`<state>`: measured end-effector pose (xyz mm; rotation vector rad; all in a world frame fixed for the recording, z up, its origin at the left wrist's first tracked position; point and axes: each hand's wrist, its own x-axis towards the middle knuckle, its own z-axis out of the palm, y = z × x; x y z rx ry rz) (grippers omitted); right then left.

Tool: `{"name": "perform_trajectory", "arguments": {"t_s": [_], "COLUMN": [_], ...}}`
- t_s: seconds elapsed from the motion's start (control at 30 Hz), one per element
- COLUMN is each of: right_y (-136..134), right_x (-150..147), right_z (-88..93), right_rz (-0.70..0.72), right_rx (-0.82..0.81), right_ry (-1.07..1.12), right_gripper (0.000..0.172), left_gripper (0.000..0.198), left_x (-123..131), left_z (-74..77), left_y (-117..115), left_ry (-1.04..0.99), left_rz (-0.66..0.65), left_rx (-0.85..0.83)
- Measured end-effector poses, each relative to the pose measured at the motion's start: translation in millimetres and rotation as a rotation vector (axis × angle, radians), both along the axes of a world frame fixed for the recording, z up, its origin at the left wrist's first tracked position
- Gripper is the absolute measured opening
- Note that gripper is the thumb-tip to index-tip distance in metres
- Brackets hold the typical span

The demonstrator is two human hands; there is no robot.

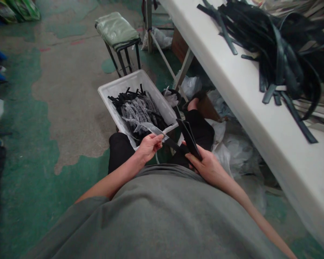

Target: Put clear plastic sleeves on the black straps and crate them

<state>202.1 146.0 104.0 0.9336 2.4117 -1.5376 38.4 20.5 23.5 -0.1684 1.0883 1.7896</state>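
Observation:
My left hand (151, 145) pinches a clear plastic sleeve (149, 126) between thumb and fingers, close to the near rim of a white plastic bin (110, 104). My right hand (206, 163) is closed around a black strap (189, 138), part of which stands up in a folded loop. A flat length of the strap runs from the right hand toward the left fingers and meets the sleeve there; how far it reaches inside is unclear. Inside the bin lies a heap of black straps (129, 95), many wrapped in clear plastic.
At the right, a white table (240, 93) carries a pile of loose black straps (283, 54). A stool with a green cushion (117, 28) stands beyond the bin. Clear plastic bags (237, 154) and a cardboard box (209, 108) lie under the table.

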Motion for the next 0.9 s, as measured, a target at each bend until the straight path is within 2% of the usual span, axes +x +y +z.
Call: {"name": "perform_trajectory", "arguments": {"t_s": [0.13, 0.2, 0.27, 0.33, 0.4, 0.53, 0.6, 0.67, 0.7, 0.77, 0.83, 0.9], "right_y": [0, 1, 3, 6, 9, 15, 16, 16, 16, 16, 17, 20], "right_x": [-26, -33, -33, -23, -8, 23, 31, 32, 30, 22, 13, 3], "right_z": [-15.2, -18.3, -17.2, -14.2, -12.3, -19.2, -26.5, -31.9, -32.8, -30.4, -23.7, -16.5], "right_rz": [-0.074, -0.094, -0.106, -0.115, -0.132, -0.132, -0.105, -0.085, -0.084, -0.109, -0.163, -0.210], "right_rx": [0.076, 0.048, -0.032, -0.101, -0.128, -0.126, -0.141, -0.164, -0.175, -0.210, -0.261, -0.310], "right_ry": [0.126, 0.171, 0.183, 0.148, 0.079, -0.057, -0.091, -0.083, -0.071, -0.037, 0.013, 0.091], "right_gripper": [0.050, 0.045, 0.039, 0.037, 0.038, 0.040, 0.039, 0.038, 0.036, 0.037, 0.049, 0.060], "left_gripper": [0.034, 0.031, 0.032, 0.034, 0.031, 0.028, 0.021, 0.012, 0.013, 0.020, 0.023, 0.023], "left_x": [32, 40, 39, 25, -3, -89, -126, -143, -142, -125, -94, -61], "left_z": [4.6, 6.3, 6.7, 3.9, -2.4, -11.8, -7.0, 3.1, 8.3, 15.5, 15.5, 8.0], "left_y": [14, 17, 16, 14, 10, 2, -2, -5, -6, -5, -4, -5], "left_ry": [-0.019, -0.017, -0.037, -0.108, -0.196, -0.188, -0.097, 0.074, 0.192, 0.458, 0.668, 0.773], "left_rz": [-0.144, -0.183, -0.216, -0.202, -0.066, 0.404, 0.587, 0.664, 0.649, 0.491, 0.212, -0.090], "left_rx": [0.066, 0.094, 0.125, 0.137, 0.110, 0.047, 0.020, 0.005, 0.007, 0.010, -0.023, -0.077]}}
